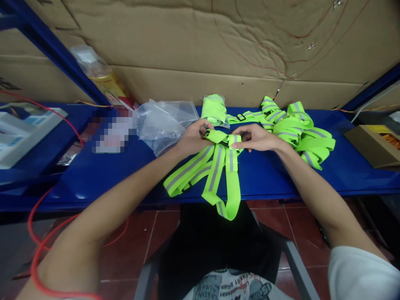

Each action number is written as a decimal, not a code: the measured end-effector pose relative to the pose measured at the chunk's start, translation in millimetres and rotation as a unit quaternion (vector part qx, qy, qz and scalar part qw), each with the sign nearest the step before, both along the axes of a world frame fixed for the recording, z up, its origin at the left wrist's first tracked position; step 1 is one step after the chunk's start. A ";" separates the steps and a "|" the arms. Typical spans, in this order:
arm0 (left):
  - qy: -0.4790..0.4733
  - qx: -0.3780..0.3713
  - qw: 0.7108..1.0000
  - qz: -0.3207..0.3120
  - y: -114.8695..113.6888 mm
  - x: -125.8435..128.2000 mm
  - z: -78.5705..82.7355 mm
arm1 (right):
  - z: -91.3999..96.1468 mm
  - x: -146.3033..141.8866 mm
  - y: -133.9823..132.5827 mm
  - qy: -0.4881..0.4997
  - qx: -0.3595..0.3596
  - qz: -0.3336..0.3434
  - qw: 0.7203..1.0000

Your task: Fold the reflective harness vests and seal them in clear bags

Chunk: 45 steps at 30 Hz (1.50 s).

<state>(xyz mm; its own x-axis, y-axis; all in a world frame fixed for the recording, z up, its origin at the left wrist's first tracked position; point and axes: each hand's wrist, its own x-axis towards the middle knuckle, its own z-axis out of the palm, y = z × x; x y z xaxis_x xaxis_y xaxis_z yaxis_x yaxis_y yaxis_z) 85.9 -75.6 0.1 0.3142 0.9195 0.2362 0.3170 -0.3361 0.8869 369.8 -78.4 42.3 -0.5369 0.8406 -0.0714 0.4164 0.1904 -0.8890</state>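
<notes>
Between my two hands is a neon-green reflective strap (pixel 218 166) with a grey stripe; its loops hang over the front edge of the blue table. My left hand (pixel 197 136) pinches the strap's upper left part, near a black piece that is partly covered. On the other side, my right hand (pixel 254 137) grips the band with thumb and fingers. Just behind the hands stands a clear bag packed with green strap (pixel 214 109). A pile of similar straps (pixel 293 125) lies to the right, one of them stretching left with a black buckle (pixel 241 117).
Clear plastic bags (pixel 167 121) lie left of my hands. A bottle with yellow contents (pixel 104 79) leans behind them against the cardboard wall (pixel 175 37). An open cardboard box (pixel 373 143) sits at the right, and a red hose (pixel 39 233) loops at the lower left.
</notes>
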 end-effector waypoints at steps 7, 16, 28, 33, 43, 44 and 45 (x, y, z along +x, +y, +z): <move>-0.035 -0.104 0.991 -0.080 8.2 -15.1 7.3 | -6.7 -2.9 -0.8 -0.030 0.028 -0.068 0.997; 0.099 0.015 0.995 -0.009 16.3 -18.5 -3.3 | -3.1 -9.9 -3.0 -0.160 0.211 -0.041 0.963; 0.129 0.039 0.989 0.063 16.4 -21.3 -1.9 | -18.8 -5.1 3.3 -0.072 0.197 -0.080 0.974; 0.145 0.005 0.988 0.058 5.7 -17.8 14.8 | -19.8 -10.0 -1.8 0.031 0.065 -0.087 0.994; 0.186 -0.073 0.977 0.068 -9.7 -11.9 39.6 | -14.3 -21.8 -6.5 0.151 -0.057 -0.111 0.981; 0.190 -0.072 0.978 0.058 -8.1 -13.4 39.6 | -14.5 -22.4 -6.7 0.159 -0.055 -0.115 0.979; 0.189 -0.073 0.978 0.049 -6.7 -15.0 39.5 | -14.6 -23.1 -7.2 0.167 -0.054 -0.117 0.977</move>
<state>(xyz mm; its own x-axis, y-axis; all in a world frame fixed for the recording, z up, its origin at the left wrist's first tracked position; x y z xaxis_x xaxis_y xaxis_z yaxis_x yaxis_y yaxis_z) 70.9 -82.3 39.7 0.2626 0.9648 -0.0161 0.6561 -0.1663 0.7361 346.7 -85.6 27.6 -0.3388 0.9406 -0.0210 0.1205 0.0212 -0.9925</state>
